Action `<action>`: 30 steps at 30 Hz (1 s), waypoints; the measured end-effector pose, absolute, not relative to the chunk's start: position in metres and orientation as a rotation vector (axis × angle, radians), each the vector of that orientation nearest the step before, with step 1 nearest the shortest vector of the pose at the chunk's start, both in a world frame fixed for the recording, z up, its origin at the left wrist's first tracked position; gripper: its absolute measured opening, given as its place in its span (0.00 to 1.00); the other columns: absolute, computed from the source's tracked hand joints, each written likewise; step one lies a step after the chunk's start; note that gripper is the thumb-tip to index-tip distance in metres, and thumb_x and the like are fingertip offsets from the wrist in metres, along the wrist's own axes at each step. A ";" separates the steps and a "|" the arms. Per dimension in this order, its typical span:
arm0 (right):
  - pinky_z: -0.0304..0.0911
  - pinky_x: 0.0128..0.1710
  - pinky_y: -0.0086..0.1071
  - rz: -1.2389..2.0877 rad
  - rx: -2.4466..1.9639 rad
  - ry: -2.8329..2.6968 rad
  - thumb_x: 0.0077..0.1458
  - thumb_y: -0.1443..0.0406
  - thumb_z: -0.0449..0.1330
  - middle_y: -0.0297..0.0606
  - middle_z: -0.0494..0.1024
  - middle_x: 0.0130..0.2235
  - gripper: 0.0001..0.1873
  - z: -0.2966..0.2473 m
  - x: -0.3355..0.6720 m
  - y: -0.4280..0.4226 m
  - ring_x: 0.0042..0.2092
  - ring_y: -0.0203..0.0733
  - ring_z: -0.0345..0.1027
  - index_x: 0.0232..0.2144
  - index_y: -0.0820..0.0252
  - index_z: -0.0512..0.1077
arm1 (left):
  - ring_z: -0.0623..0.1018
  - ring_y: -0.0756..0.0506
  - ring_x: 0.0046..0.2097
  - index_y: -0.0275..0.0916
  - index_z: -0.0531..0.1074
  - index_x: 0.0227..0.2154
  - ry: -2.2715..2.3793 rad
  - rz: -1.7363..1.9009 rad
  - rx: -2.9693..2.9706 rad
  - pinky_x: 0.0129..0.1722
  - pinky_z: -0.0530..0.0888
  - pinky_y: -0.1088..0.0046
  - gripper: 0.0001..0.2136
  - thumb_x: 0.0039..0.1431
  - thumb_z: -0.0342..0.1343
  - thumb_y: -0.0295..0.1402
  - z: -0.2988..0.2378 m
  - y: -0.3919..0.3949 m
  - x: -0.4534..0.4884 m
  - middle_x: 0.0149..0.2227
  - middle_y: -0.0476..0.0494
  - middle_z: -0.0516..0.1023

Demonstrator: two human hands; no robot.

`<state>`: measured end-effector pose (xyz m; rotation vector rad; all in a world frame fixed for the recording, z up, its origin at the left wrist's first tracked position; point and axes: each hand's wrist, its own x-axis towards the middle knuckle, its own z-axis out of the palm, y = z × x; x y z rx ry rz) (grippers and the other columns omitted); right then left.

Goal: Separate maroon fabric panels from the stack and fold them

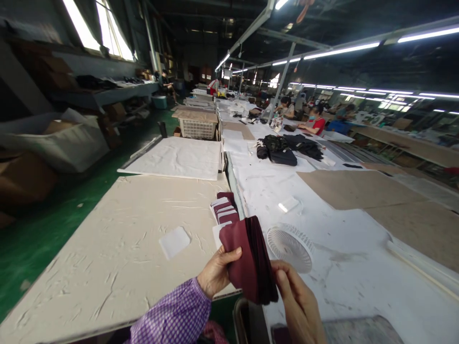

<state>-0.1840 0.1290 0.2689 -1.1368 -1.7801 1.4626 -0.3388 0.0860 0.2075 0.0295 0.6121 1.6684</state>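
Observation:
A thick stack of maroon fabric pieces point(244, 263) is held up in front of me, its layers fanned along the right side. My left hand point(219, 268) grips it from the left, thumb on the front face. At the stack's right edge, the bent fingers of my right hand point(296, 291) pinch the layer ends. Behind it, a row of maroon pieces with white cards point(224, 210) lies overlapped on the cream table. To the left rests a single white rounded card point(175, 242).
A round white fan point(289, 246) lies on the white table to the right, near a small clear packet point(289, 204). Dark folded garments point(278, 149) sit further back. A white plastic crate point(198, 128) stands beyond the cream table point(107, 239). A person in red point(317, 125) sits at the far side.

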 end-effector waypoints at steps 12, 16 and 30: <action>0.64 0.51 0.46 1.027 -1.236 -1.873 0.48 0.52 0.59 0.48 0.67 0.57 0.41 0.253 -0.198 0.130 0.57 0.54 0.63 0.61 0.58 0.54 | 0.79 0.45 0.37 0.33 0.75 0.37 0.808 1.800 0.097 0.41 0.75 0.71 0.14 0.45 0.66 0.27 0.223 0.089 -0.330 0.37 0.40 0.82; 0.66 0.49 0.44 0.724 -1.222 -1.965 0.51 0.52 0.56 0.51 0.75 0.50 0.29 0.244 -0.203 0.136 0.50 0.54 0.70 0.50 0.65 0.68 | 0.79 0.47 0.34 0.36 0.75 0.37 0.856 1.917 0.111 0.36 0.75 0.72 0.12 0.48 0.64 0.30 0.235 0.092 -0.324 0.35 0.44 0.81; 0.69 0.46 0.40 0.969 -1.236 -1.810 0.54 0.52 0.54 0.46 0.78 0.45 0.24 0.263 -0.208 0.138 0.46 0.51 0.72 0.45 0.62 0.73 | 0.78 0.41 0.43 0.34 0.75 0.40 0.834 1.840 0.099 0.46 0.72 0.68 0.15 0.50 0.63 0.34 0.231 0.091 -0.323 0.40 0.38 0.81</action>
